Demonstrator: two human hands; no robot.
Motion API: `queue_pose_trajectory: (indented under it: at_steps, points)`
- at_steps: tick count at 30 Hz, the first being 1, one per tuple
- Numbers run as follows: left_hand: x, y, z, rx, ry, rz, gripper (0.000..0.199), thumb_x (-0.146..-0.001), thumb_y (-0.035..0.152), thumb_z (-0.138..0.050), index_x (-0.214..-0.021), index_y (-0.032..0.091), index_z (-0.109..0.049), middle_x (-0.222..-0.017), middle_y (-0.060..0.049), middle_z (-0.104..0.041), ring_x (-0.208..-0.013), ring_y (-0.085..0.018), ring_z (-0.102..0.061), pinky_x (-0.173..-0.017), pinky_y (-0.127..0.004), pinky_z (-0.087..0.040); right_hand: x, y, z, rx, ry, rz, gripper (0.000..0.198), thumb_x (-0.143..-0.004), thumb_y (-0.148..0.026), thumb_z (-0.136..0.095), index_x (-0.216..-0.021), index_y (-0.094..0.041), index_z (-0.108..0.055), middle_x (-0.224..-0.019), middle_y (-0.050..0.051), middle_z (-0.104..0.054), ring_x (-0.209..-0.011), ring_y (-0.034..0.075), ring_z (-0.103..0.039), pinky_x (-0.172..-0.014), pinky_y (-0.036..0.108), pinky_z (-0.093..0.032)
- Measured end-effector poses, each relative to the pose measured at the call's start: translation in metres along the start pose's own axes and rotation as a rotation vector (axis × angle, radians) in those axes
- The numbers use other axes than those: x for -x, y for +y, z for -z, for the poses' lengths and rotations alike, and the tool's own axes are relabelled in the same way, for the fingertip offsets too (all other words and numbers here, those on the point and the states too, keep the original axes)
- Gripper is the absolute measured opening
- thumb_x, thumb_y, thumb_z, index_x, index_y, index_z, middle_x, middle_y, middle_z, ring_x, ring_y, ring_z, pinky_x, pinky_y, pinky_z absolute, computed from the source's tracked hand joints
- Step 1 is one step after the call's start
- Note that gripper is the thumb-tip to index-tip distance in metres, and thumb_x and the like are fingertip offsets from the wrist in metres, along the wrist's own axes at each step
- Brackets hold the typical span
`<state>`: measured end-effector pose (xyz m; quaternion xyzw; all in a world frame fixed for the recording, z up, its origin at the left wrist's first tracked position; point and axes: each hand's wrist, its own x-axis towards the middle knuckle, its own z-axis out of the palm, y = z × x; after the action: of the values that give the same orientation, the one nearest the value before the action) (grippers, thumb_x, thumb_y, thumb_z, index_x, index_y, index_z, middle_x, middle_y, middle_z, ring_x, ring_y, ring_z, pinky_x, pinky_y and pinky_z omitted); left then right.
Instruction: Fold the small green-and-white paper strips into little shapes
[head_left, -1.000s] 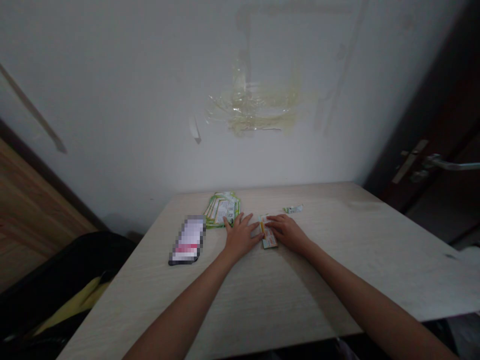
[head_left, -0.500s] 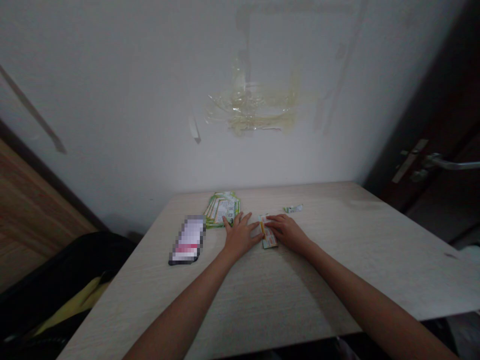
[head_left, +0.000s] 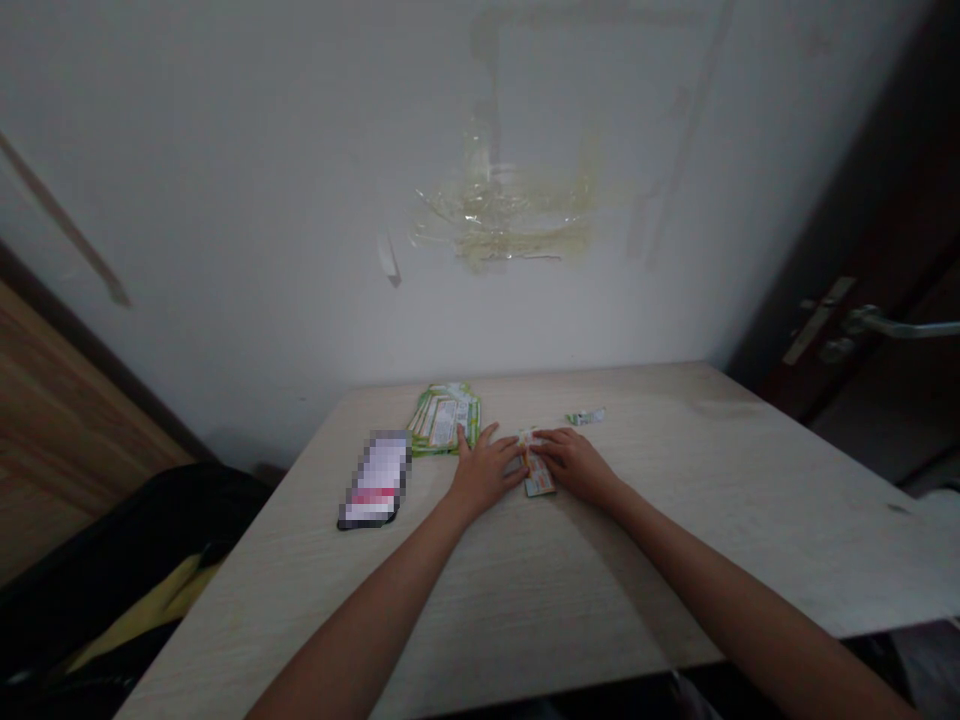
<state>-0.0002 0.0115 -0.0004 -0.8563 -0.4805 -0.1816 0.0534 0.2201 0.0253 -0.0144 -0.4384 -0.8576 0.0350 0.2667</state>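
Observation:
A small folded paper piece [head_left: 538,478], printed in orange, white and green, lies on the table between my hands. My left hand [head_left: 486,470] rests with fingers spread, its fingertips touching the paper's left edge. From the other side, my right hand [head_left: 574,460] lies with its fingers stretched over the upper part of the paper, hiding some of it. Just beyond my left hand is a fanned stack of green and white printed cards or packets [head_left: 446,415]. A small torn green and white strip [head_left: 586,416] sits behind my right hand.
A phone with a blurred screen [head_left: 376,480] lies on the wooden table [head_left: 480,620], left of my hands. The wall [head_left: 300,200] with old tape [head_left: 517,225] rises behind the table. A dark bag [head_left: 150,540] is at the left, a door handle [head_left: 900,325] at the right.
My left hand has shifted slightly right, its fingers now further over the paper's left edge. The right hand and the paper look almost the same.

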Motion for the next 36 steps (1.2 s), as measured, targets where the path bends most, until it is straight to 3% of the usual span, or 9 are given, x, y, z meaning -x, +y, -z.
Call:
queue_pose_trajectory:
  at_steps: [8, 15, 36]
  points:
    - [0.0017, -0.0004, -0.0011, 0.031, 0.027, -0.003, 0.031, -0.093, 0.053, -0.051, -0.118, 0.041, -0.064, -0.136, 0.002, -0.062, -0.140, -0.032, -0.038, -0.112, -0.074, 0.007, 0.0011, -0.0011, 0.0015, -0.002, -0.006, 0.006, 0.032, -0.092, -0.022, -0.055, -0.121, -0.026, -0.069, -0.133, 0.006, -0.063, -0.120, 0.023, -0.056, -0.105, 0.043, -0.045]
    - [0.0007, -0.0010, -0.0004, 0.021, -0.008, 0.023, 0.034, -0.091, 0.056, -0.053, -0.120, 0.042, -0.063, -0.139, 0.001, -0.059, -0.140, -0.032, -0.037, -0.112, -0.076, 0.003, 0.0011, -0.0009, 0.0019, -0.026, -0.009, -0.003, 0.032, -0.092, -0.023, -0.055, -0.121, -0.027, -0.069, -0.133, 0.006, -0.063, -0.121, 0.024, -0.056, -0.105, 0.045, -0.045]
    - [0.0017, 0.0023, 0.0039, 0.032, -0.011, 0.040, 0.036, -0.092, 0.056, -0.051, -0.122, 0.042, -0.063, -0.137, -0.001, -0.060, -0.139, -0.033, -0.037, -0.112, -0.075, 0.006, 0.0017, 0.0021, -0.0018, -0.046, 0.011, 0.014, 0.031, -0.094, -0.023, -0.054, -0.122, -0.025, -0.068, -0.133, 0.008, -0.063, -0.122, 0.024, -0.055, -0.105, 0.045, -0.045]
